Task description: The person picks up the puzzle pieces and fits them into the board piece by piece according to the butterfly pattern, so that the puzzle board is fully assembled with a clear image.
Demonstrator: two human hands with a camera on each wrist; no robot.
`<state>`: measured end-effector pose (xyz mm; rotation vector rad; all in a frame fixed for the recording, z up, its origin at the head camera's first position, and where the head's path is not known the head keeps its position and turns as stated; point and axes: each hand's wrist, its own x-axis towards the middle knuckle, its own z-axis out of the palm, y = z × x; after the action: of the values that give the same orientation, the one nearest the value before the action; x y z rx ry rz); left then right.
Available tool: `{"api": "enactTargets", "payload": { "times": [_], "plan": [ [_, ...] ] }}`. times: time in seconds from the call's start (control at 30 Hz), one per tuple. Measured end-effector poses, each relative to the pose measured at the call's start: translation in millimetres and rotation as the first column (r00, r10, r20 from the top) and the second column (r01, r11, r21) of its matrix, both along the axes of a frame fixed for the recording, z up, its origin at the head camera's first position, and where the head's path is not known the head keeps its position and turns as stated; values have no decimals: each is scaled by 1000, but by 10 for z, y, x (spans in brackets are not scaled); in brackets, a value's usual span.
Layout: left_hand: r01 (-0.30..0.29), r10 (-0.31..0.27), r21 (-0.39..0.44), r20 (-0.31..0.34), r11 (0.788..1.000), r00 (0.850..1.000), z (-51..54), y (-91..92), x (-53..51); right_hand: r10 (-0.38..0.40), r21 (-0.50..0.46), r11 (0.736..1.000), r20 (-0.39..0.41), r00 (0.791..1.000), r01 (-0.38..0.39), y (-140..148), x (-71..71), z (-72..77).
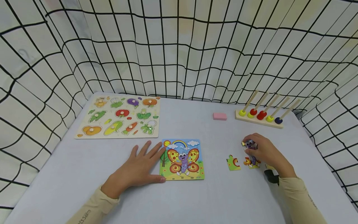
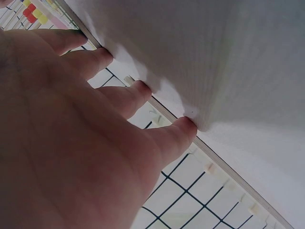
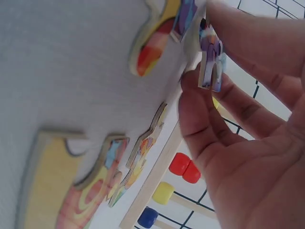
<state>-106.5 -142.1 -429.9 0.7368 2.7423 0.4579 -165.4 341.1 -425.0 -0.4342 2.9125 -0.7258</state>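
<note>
A square butterfly puzzle board [image 1: 183, 160] lies on the white table in the head view. My left hand [image 1: 137, 168] rests flat with its fingers spread, fingertips and thumb touching the board's left edge. To the right, my right hand [image 1: 265, 151] pinches a purple-and-grey puzzle piece [image 1: 250, 144] between thumb and fingers, also seen in the right wrist view as a small thick piece [image 3: 211, 62]. Below that hand lie a green-and-red puzzle piece [image 1: 233, 163] and a purple-and-orange piece [image 1: 252, 164]. Another yellowish piece [image 1: 269, 167] is partly hidden by the wrist.
At the back left lies a vegetable peg board [image 1: 155, 132]. A pink block [image 1: 219, 116] sits at the back, left of a wooden peg stand [image 1: 258, 121] with coloured beads. Black netting [image 1: 179, 43] over white sheeting surrounds the table's back and sides.
</note>
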Motion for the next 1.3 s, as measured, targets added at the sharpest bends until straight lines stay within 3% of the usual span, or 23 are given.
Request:
{"api": "enactTargets", "payload": {
  "times": [0.33, 0.6, 0.87, 1.07, 1.3],
  "plan": [
    [3, -3, 1, 1, 1000, 1000, 8, 1, 0, -46, -5, 999, -72, 996, 46, -22, 6, 25],
    [3, -3, -6, -2, 1000, 1000, 22, 11, 6, -66, -69, 996, -133, 989, 57, -76, 22, 72],
    [0, 0, -14, -3, 1000, 1000, -14, -3, -9, -83, -181, 981, -82, 993, 67, -331, 22, 96],
    [2, -2, -5, -7, 1000, 1000, -31, -11, -8, -36, -237, 972, -107, 994, 10, -550, -3, 60],
    [0, 0, -4, 1, 1000, 1000, -21, -2, -2, 32, -295, 954, -47, 998, -44, -872, -22, 52]
  ]
}}
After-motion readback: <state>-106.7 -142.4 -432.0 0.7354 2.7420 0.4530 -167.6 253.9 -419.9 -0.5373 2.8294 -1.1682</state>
